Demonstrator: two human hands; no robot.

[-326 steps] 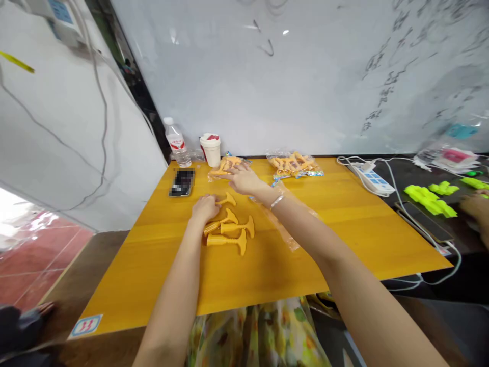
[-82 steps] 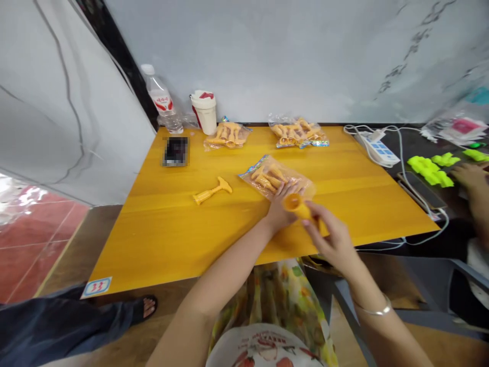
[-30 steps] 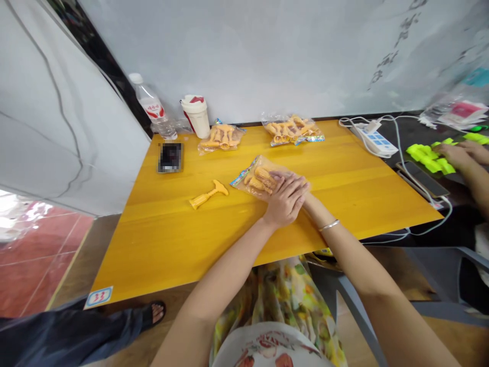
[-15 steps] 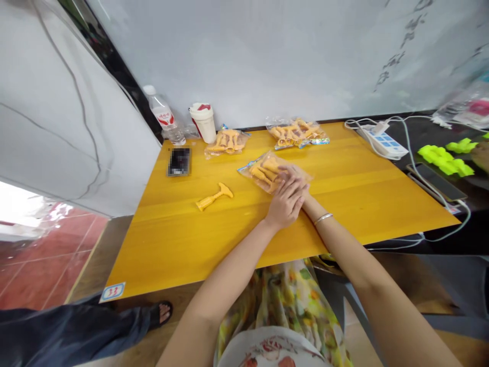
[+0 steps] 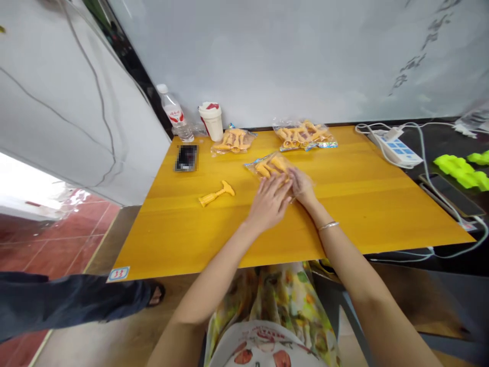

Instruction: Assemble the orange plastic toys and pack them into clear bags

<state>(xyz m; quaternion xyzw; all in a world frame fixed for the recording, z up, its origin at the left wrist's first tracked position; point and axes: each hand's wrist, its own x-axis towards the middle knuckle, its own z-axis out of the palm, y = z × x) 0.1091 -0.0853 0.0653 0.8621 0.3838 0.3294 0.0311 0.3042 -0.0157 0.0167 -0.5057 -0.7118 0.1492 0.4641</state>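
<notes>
A clear plastic bag (image 5: pixel 263 167) with several yellow-orange T-handled plastic pieces in it lies in front of me, near the table's middle. My left hand (image 5: pixel 269 201) rests palm down at its near edge, fingers stretched out and touching the film. At the bag's right end is my right hand (image 5: pixel 301 186), with film seeming to lie over it; its fingertips are hidden behind the left hand's fingers and the plastic. A loose yellow T-handled piece (image 5: pixel 217 193) lies on the table to the left, apart from both hands.
Two more bags of yellow pieces, a left bag (image 5: pixel 234 140) and a right bag (image 5: pixel 304 135), lie along the wall. A bottle (image 5: pixel 176 116), a cup (image 5: pixel 211 122) and a blurred dark object (image 5: pixel 186 158) stand back left. A power strip (image 5: pixel 397 149) with cables is at right. Someone's leg (image 5: pixel 76 303) shows lower left.
My left hand has slid left off my right hand, its fingers now spread over the bag's near edge. The right hand stays at the bag's right end. The view has shifted slightly.
</notes>
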